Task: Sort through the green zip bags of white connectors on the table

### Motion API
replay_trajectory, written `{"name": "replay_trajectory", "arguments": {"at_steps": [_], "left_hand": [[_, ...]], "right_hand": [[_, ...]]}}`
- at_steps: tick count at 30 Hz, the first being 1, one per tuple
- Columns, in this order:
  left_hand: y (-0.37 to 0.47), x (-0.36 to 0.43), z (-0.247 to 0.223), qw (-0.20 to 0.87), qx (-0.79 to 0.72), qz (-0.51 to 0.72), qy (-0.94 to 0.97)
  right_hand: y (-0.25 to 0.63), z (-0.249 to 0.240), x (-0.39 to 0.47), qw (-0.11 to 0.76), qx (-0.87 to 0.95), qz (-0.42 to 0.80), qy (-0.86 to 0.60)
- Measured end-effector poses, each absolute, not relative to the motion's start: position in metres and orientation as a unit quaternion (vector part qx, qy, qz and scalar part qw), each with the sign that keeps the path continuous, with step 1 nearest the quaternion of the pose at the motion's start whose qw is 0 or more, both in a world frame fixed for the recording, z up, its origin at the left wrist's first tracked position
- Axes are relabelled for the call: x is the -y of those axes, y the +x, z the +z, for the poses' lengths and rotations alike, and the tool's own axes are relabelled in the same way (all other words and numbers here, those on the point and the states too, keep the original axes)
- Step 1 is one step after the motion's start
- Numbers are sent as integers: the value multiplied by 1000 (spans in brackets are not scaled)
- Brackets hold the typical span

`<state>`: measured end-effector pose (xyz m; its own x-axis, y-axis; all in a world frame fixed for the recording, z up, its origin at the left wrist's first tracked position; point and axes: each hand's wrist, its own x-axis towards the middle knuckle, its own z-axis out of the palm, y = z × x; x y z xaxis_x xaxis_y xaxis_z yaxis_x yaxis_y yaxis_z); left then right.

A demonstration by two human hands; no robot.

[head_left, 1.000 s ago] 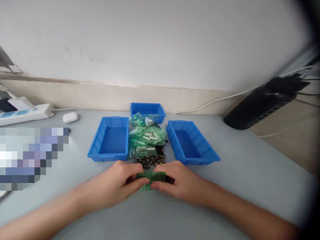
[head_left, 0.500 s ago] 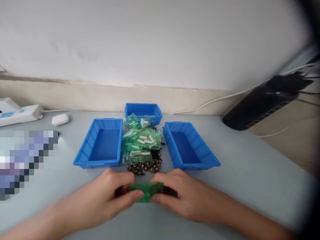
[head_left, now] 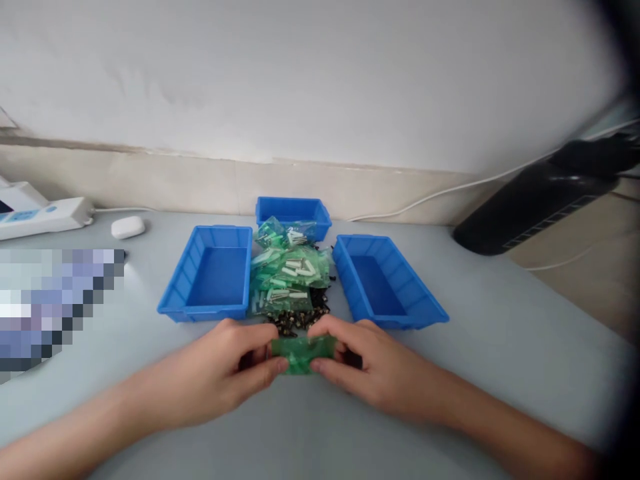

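Between my two hands is a small green translucent plastic bag (head_left: 300, 357), stretched sideways just above the table. My left hand (head_left: 245, 363) pinches its left end between thumb and fingers. Its right end is pinched the same way by my right hand (head_left: 355, 363). What the bag contains, if anything, I cannot make out. Just beyond the hands lies a pile of small dark screw-like metal parts (head_left: 285, 323). Behind it, several green plastic bags (head_left: 285, 267) holding white plugs and metal screws are heaped up.
Blue trays stand on the left (head_left: 205, 312), on the right (head_left: 415, 313) and at the back (head_left: 320, 230) of the heap. A white case (head_left: 128, 227) and a white power strip (head_left: 55, 217) are at the left. A black cylindrical bottle (head_left: 520, 200) leans at the right; a white cable runs along the wall.
The camera view has shifted slightly, so the trays and heap appear higher and further right. Both hands still pinch the green bag, and their thumbs are a little further apart.
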<state>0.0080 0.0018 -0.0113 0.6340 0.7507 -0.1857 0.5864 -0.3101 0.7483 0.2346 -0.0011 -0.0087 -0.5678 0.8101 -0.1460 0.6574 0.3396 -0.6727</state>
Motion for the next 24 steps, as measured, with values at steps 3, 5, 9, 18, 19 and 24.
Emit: {"name": "replay_trajectory", "arguments": {"at_steps": [3,5,9,18,19,24], "left_hand": [[8,-1,-12,443,-419,102,786],[9,2,-13,500,-439,96,740],[11,5,-11,625,-449,129,625],[17,-1,-5,750,-393,210,489],[16,-1,-6,763,-381,225,470],[14,-1,-8,762,-339,242,496]], "right_hand": [[235,-11,-1,122,774,439,-440],[235,-13,-2,147,734,523,-408],[237,-14,-5,219,707,576,-346],[239,-1,6,312,796,445,-266],[239,-1,7,312,798,436,-274],[234,-9,5,256,800,406,-360]]}}
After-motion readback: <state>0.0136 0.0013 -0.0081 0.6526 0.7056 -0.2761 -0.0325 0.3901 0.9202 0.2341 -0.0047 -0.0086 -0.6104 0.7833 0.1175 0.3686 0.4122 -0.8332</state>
